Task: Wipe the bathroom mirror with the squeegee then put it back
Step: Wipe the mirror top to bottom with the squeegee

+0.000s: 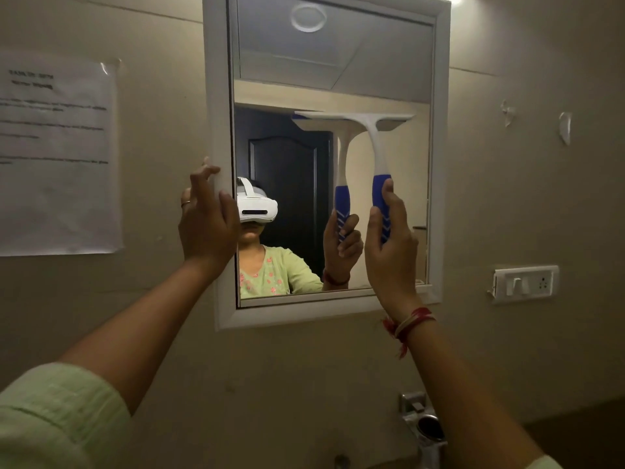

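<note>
A white-framed mirror (439, 170) hangs on the beige wall ahead. My right hand (392, 252) is closed around the blue grip of a white squeegee (373, 137), held upright with its blade pressed flat against the glass in the mirror's upper right part. My left hand (208, 221) rests on the mirror's left frame edge, fingers spread, a ring on one finger. The glass reflects the squeegee, my hand and a person wearing a white headset.
A printed paper sheet (57, 157) is taped to the wall left of the mirror. A white switch and socket plate (526, 284) sits to the right. A chrome tap fitting (424, 424) sticks out of the wall below the mirror.
</note>
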Action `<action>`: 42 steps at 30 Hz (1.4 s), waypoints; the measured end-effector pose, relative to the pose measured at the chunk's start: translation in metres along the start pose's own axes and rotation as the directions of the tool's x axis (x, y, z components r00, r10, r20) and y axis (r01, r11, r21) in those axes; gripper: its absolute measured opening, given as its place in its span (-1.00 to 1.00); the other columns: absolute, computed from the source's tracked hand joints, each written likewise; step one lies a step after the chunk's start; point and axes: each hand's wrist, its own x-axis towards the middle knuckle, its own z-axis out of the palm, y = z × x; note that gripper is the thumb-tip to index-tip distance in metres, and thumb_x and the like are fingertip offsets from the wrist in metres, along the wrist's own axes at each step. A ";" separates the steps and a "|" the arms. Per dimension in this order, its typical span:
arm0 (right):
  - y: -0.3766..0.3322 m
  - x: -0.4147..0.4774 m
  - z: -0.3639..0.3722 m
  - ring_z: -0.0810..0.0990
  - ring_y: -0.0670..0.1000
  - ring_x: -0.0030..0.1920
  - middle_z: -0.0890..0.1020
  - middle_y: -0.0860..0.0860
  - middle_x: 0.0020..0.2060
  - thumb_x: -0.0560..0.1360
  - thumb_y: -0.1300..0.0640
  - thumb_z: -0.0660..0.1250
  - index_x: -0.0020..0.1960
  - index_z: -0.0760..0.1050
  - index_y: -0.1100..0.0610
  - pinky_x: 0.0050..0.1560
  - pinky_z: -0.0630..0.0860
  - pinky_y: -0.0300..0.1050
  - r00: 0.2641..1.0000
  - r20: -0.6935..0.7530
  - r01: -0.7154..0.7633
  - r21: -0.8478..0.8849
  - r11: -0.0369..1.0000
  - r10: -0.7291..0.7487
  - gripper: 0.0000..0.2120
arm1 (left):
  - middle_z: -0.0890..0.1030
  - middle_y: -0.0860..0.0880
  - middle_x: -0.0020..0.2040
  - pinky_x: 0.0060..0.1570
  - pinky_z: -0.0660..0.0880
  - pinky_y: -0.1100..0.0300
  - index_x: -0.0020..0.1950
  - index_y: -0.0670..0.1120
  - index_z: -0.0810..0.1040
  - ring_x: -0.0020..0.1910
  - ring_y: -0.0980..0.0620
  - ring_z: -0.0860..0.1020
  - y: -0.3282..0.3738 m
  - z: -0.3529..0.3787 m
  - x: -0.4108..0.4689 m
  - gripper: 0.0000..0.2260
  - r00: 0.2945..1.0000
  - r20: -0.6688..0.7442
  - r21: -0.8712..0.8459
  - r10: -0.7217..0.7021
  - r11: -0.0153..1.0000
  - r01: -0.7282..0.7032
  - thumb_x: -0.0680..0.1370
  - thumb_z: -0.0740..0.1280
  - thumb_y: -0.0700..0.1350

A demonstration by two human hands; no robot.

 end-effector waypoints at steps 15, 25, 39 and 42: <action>0.008 -0.063 -0.012 0.47 -0.40 0.05 0.37 -0.26 0.17 0.58 -0.06 0.10 0.44 0.18 0.03 -0.07 0.48 -0.48 0.994 0.069 -0.092 0.040 0.995 0.089 -0.54 | 0.50 -0.12 0.20 -0.16 0.26 0.30 0.25 -0.10 0.25 -0.01 -0.12 0.49 -0.005 0.002 0.000 -0.72 1.000 -0.011 -0.005 0.027 1.000 -0.027 0.54 0.08 -0.15; 0.003 -0.102 -0.021 0.50 -0.29 0.06 0.38 -0.12 0.24 0.57 0.03 0.12 0.44 0.17 0.03 -0.01 0.49 -0.44 0.982 0.107 -0.161 0.063 0.985 0.154 -0.55 | 0.50 -0.12 0.20 -0.09 0.26 0.28 0.24 -0.22 0.31 0.03 -0.15 0.50 -0.001 0.000 0.000 -0.69 1.000 -0.023 0.004 0.015 1.000 -0.015 0.51 0.08 -0.20; -0.001 -0.149 -0.030 0.48 -0.23 -0.29 0.53 0.06 -0.03 0.56 -0.05 0.08 0.41 0.15 -0.01 -0.27 0.48 -0.39 0.964 0.168 -0.215 0.035 0.976 0.206 -0.56 | 0.51 -0.14 0.18 -0.10 0.24 0.37 0.24 -0.23 0.32 0.06 -0.11 0.51 0.002 -0.002 0.001 -0.69 0.999 -0.031 -0.020 0.024 1.000 -0.024 0.52 0.09 -0.22; -0.003 -0.159 -0.034 0.43 -0.24 -0.30 0.53 0.10 -0.05 0.57 -0.15 0.04 0.40 0.14 -0.03 -0.28 0.46 -0.34 0.963 0.174 -0.216 0.039 0.976 0.206 -0.55 | 0.52 -0.15 0.17 -0.13 0.26 0.35 0.25 -0.23 0.31 0.02 -0.12 0.52 0.003 -0.002 0.001 -0.70 0.999 -0.032 -0.023 0.015 1.000 -0.015 0.53 0.09 -0.21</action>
